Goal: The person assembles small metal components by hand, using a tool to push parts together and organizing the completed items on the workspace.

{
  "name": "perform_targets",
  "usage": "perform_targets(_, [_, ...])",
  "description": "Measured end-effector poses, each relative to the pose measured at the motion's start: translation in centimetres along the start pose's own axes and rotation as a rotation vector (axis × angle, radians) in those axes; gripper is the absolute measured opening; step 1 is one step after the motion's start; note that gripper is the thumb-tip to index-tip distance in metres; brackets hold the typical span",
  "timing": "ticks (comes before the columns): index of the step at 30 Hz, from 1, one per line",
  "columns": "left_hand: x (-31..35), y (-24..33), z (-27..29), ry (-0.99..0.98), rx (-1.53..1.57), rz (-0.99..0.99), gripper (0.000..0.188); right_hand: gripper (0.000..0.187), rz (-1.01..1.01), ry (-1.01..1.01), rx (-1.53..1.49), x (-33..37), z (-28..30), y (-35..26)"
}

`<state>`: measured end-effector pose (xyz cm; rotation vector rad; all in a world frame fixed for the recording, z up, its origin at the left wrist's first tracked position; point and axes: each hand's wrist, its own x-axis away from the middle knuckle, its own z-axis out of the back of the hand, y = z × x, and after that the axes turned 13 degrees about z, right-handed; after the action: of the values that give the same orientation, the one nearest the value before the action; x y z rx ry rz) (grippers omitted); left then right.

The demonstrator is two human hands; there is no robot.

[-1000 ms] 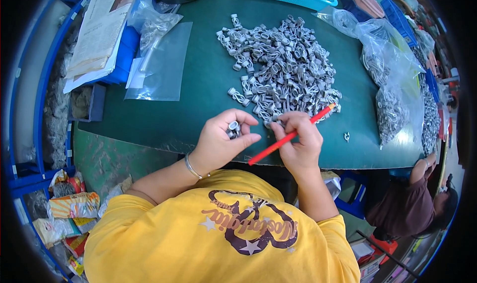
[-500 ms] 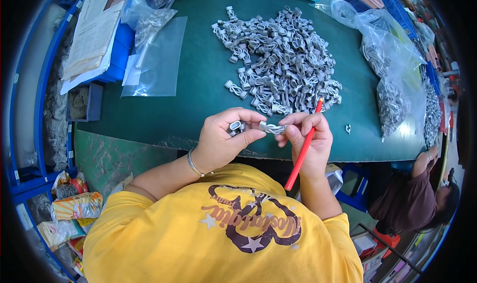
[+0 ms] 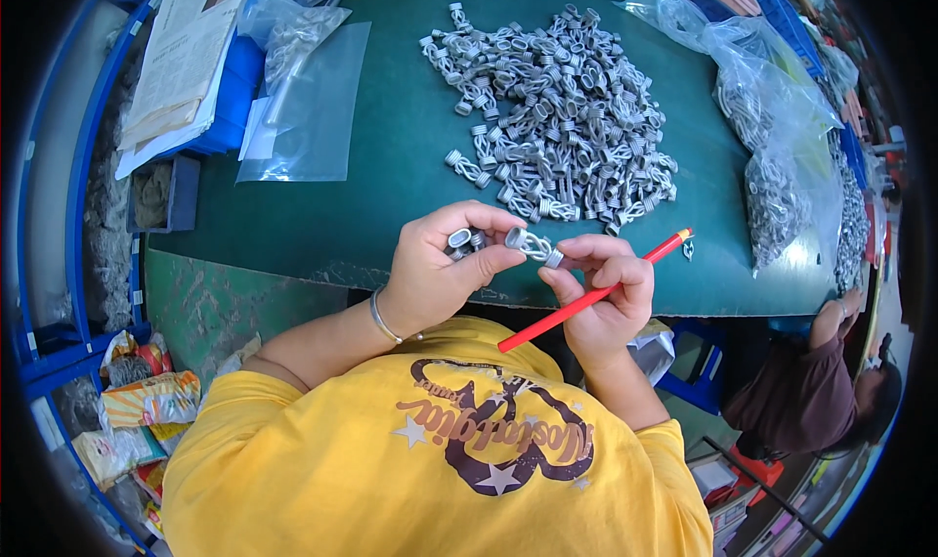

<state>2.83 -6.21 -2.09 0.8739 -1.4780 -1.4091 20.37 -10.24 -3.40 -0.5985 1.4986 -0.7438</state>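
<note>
Between my two hands, over the near edge of the green table, is a silver twisted metal piece [image 3: 533, 246] with ringed ends. My left hand [image 3: 445, 254] pinches its left end between thumb and forefinger, while more such metal pieces [image 3: 463, 241] sit in the curled fingers. With thumb and fingertips, my right hand [image 3: 606, 288] grips the right end. A red pencil [image 3: 557, 317] lies across that same hand, held by its fingers, its tip pointing up to the right. Just beyond the hands spreads a large heap of like metal pieces [image 3: 567, 117].
One small metal piece [image 3: 689, 250] lies apart at the right. Clear bags of metal parts [image 3: 777, 181] stand beyond it. At left are a flat plastic bag [image 3: 318, 117], a blue bin [image 3: 239, 98] with papers, and a grey box [image 3: 178, 195]. Another person [image 3: 811, 386] sits at right.
The red pencil has swung from steep to more slanted as my right hand turned. The metal piece between my hands has tilted, its right end now lower and showing its rings.
</note>
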Motion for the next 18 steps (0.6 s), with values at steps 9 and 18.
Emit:
perform_targets(9, [-0.7, -0.3, 0.8, -0.249, 1.056, 0.404, 0.008, 0.024, 0.099, -0.145, 0.611, -2.6, 2.3, 1.9])
perform_targets(18, [-0.3, 0.6, -0.5, -0.027, 0.292, 0.354, 0.017, 0.029, 0.283, -0.31, 0.745, -2.8, 2.2, 2.5])
